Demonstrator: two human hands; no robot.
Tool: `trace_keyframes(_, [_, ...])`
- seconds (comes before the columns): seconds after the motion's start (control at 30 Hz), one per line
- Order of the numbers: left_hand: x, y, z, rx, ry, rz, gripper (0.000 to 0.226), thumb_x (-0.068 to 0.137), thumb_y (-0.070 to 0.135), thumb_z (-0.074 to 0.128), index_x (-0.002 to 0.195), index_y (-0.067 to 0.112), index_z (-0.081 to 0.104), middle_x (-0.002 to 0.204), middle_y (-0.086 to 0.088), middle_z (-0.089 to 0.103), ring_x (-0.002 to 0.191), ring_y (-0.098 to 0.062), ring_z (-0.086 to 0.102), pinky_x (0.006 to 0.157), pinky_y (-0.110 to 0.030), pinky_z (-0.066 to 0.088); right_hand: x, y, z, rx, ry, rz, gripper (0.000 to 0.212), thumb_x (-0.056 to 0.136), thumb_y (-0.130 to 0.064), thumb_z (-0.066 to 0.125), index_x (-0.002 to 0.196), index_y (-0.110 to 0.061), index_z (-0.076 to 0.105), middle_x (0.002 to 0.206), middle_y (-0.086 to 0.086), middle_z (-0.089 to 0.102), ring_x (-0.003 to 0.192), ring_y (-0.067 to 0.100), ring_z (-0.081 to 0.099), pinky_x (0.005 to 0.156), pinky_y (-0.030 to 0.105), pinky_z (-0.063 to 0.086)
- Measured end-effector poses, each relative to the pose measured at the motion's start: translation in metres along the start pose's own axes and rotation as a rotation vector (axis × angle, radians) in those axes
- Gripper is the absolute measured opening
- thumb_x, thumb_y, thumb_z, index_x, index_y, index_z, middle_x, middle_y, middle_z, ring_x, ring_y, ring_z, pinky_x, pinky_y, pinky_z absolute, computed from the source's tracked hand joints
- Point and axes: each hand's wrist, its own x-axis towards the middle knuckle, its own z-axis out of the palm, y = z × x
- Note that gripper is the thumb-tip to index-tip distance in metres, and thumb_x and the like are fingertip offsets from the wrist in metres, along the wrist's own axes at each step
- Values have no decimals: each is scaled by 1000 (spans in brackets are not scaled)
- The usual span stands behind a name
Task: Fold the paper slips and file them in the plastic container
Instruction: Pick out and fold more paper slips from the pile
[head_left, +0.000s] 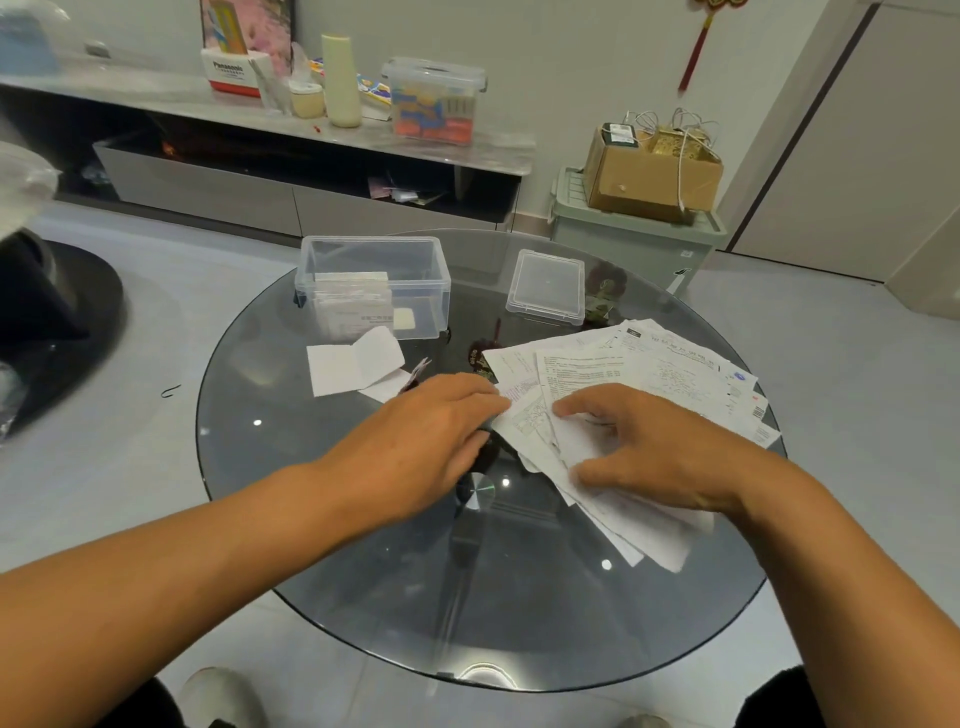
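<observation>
Fingers of both hands on paper slips (644, 374) — left hand (415, 441) fingertips hidden, right hand (649, 452) pinching.

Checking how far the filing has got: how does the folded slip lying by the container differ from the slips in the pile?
The folded slip is doubled over, blank white and lies alone, untouched; the pile is flat, printed, overlapping slips. The left hand and right hand are on the pile, not the folded slip. Both lie on the glass table, outside the container.
</observation>
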Motion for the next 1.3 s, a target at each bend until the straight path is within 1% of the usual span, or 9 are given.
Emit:
trace_keyframes(0.1, [0,3,3,-78,-50,6,41,102,24,56,143,21,56,145,5,54,133,-9,47,109,-13,29,-1,7,-6,2,-24,-14,65,83,-31,81,141,-40,54,135,-26,51,121,0,49,103,24,38])
trace_keyframes(0.33, [4,7,7,-150,-108,-20,50,103,32,56,151,29,45,152,14,47,138,2,33,101,7,9,4,17,-3,118,92,-27,22,81,-53,79,100,-42,74,119,-27,64,111,-3,59,103,35,49])
trace_keyframes(0.53, [3,2,7,-266,-126,-78,66,91,48,70,150,39,42,151,22,43,137,6,35,111,-16,35,-6,-6,9,147,163,-133,13,89,-46,74,90,-33,78,96,-21,74,92,1,66,90,38,55])
trace_keyframes(0.67, [2,-2,8,-233,-111,-1,31,89,44,72,120,41,68,119,23,65,113,-2,55,94,-29,49,-12,-21,17,171,-10,-203,13,85,-49,78,95,-42,78,101,-25,73,97,-3,65,95,34,53])
trace_keyframes(0.83, [-1,-7,5,-171,-88,92,9,96,34,65,92,29,71,96,14,69,94,-5,60,85,-33,48,-17,-9,6,66,-159,-115,47,78,-44,84,117,-57,60,125,-32,54,111,-4,52,99,27,45])
trace_keyframes(1.0, [-6,-4,-3,-151,-108,47,15,95,42,54,90,30,62,84,13,60,85,-9,54,82,-33,44,-13,7,-9,224,-50,-48,10,87,-38,80,96,-41,77,101,-22,75,94,5,68,92,36,54])
trace_keyframes(1.07, [-6,1,-3,-289,-102,-62,10,92,44,62,98,37,57,87,14,63,86,-10,58,80,-33,49,-12,7,-8,356,-20,-4,10,90,-34,76,94,-42,78,99,-28,75,90,-6,70,90,24,50])
trace_keyframes(1.17, [2,10,4,-567,-89,-309,45,91,40,73,127,39,47,91,14,70,78,-9,65,70,-25,55,-4,8,4,395,48,104,17,88,-31,80,101,-41,76,101,-22,77,91,3,73,93,30,56])
trace_keyframes(1.3, [8,13,15,-473,-48,-376,80,88,36,76,148,47,24,87,13,65,69,-6,62,71,-31,56,0,-2,15,243,133,168,36,81,-38,84,107,-40,59,97,-20,67,86,6,66,77,30,55])
